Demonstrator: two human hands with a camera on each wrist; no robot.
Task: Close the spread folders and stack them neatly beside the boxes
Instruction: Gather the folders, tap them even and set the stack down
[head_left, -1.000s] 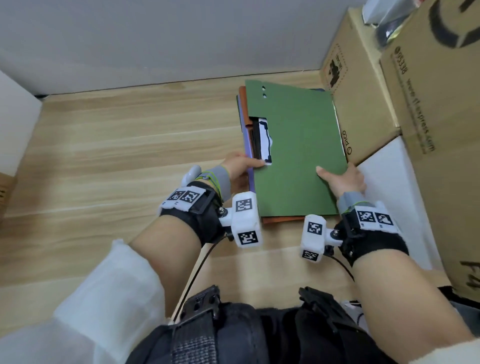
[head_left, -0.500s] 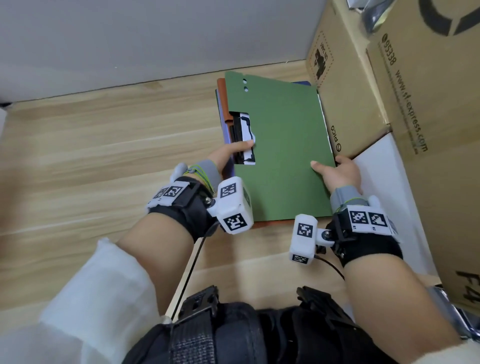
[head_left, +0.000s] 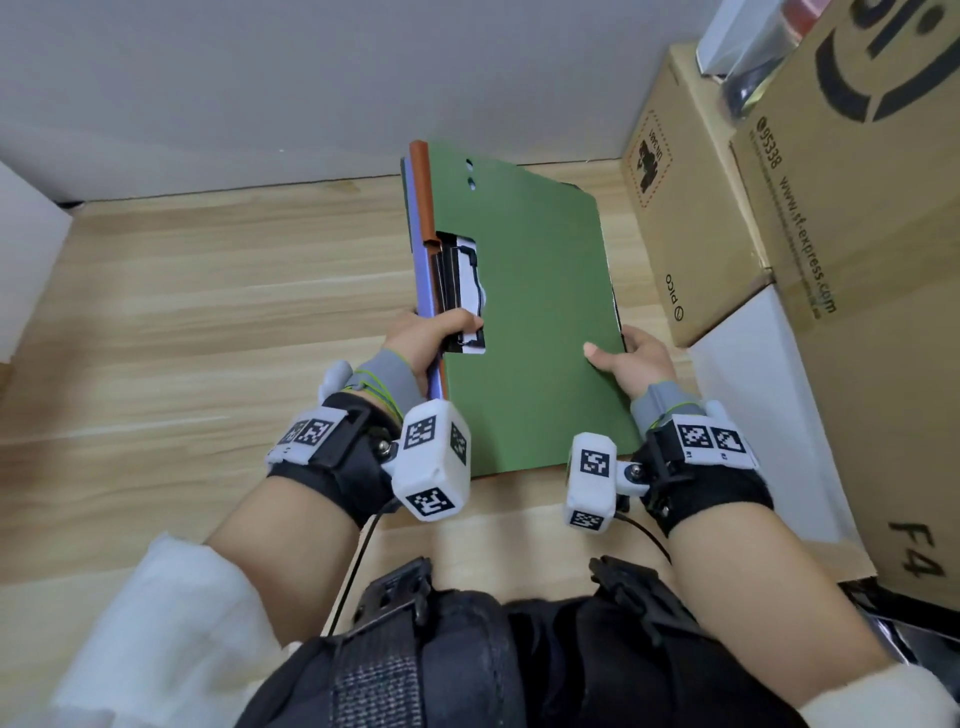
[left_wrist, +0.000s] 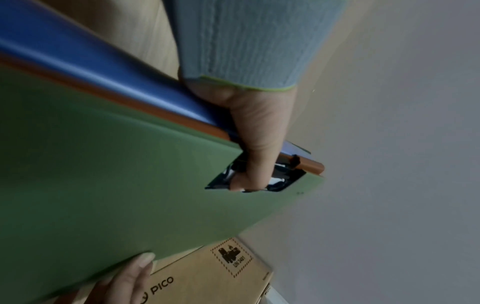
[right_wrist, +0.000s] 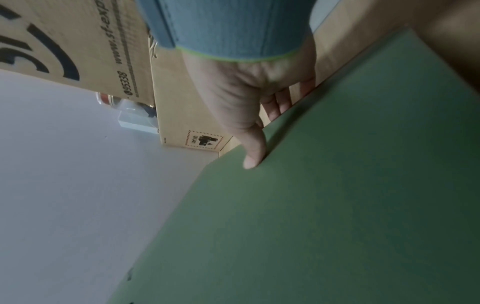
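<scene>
Lifted since before, folders (head_left: 524, 312) hide right hand (head_left: 641, 364) fingers underneath.

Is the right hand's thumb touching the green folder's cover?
Touching. In the right wrist view the right hand lays its thumb flat on the green folder, with the other fingers curled beneath its edge.

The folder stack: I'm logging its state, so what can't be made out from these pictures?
- How many folders: head view shows only green, orange and blue edges; the green cover hides the rest.
- Right hand fingers: under the stack, all views.
- Whether the far end touches the table: hidden by the stack.
- Box labels: small, partly cut off.
</scene>
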